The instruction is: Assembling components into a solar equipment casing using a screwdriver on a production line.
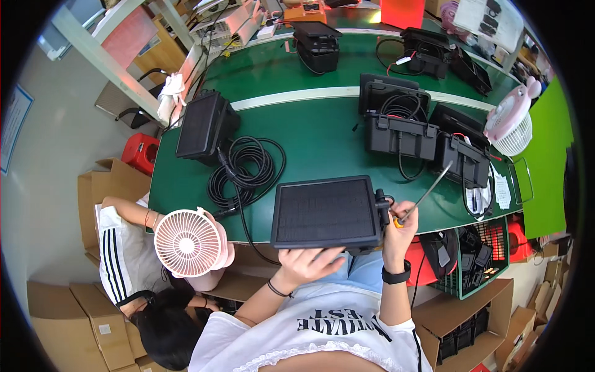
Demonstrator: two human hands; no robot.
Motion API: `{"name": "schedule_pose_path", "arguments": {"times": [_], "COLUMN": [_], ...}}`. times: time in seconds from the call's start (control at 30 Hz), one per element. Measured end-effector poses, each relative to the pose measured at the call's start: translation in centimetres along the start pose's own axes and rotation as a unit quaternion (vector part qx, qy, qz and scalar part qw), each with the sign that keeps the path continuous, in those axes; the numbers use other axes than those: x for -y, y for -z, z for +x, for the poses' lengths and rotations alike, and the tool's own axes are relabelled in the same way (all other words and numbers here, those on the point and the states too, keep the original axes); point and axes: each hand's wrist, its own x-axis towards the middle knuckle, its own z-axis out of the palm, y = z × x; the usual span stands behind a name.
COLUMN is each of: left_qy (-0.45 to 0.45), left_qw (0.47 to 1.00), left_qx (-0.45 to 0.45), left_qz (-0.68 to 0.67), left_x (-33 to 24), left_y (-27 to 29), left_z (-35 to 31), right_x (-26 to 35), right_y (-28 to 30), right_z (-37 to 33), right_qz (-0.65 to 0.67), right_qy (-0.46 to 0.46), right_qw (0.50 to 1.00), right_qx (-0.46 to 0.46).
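A black box with a ribbed dark panel, apparently a solar panel, on its top face [326, 212] is at the table's near edge in front of my body. My left hand [310, 263] supports it from the near side, fingers spread along its lower edge. At its right end, beside a black knob-like fitting [382, 204], my right hand [401, 232] grips a screwdriver [427, 193] by its yellow handle. The long metal shaft points up and away to the right, clear of the box. The fingertips behind the fitting are partly hidden.
A similar box [204, 126] and a coiled black cable [245, 170] lie left on the green table [316, 136]. Open black cases [400, 133] stand right. A pink fan [187, 243] is near left, close to a bent-over person [124, 260]. A green crate [455, 285] sits below right.
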Motion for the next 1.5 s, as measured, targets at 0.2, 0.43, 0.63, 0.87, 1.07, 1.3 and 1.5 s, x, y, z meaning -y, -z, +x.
{"name": "schedule_pose_path", "arguments": {"times": [0.2, 0.43, 0.63, 0.87, 1.07, 1.3, 1.5], "left_qy": [-0.055, 0.044, 0.099, 0.161, 0.225, 0.014, 0.143], "left_qw": [0.987, 0.958, 0.928, 0.947, 0.944, 0.988, 0.951], "left_qx": [0.079, 0.074, 0.040, -0.021, -0.014, 0.028, 0.172], "left_qz": [0.131, 0.273, 0.357, 0.279, 0.243, 0.150, -0.213], "left_x": [-1.0, 4.6, 8.2, 13.8, 17.7, 11.7, 8.7], "left_y": [0.5, -3.9, -9.8, -10.4, -8.4, -9.1, -15.1], "left_z": [-0.4, 4.0, 8.2, 12.1, 14.1, 14.5, 9.6], "right_x": [-0.3, -2.1, -2.7, -1.5, -1.5, -1.7, -1.8], "right_y": [0.7, 0.0, 1.5, 1.0, 1.1, 1.4, 0.7], "right_z": [1.5, 1.9, 1.8, 1.2, 1.1, 1.3, 1.7], "right_qz": [0.087, 0.015, 0.045, -0.055, -0.074, -0.081, -0.110], "right_qy": [-0.093, -0.077, -0.103, -0.114, -0.101, -0.104, -0.098], "right_qw": [0.991, 0.997, 0.991, 0.982, 0.981, 0.979, 0.971], "right_qx": [0.033, 0.027, 0.074, 0.142, 0.149, 0.156, 0.186]}}
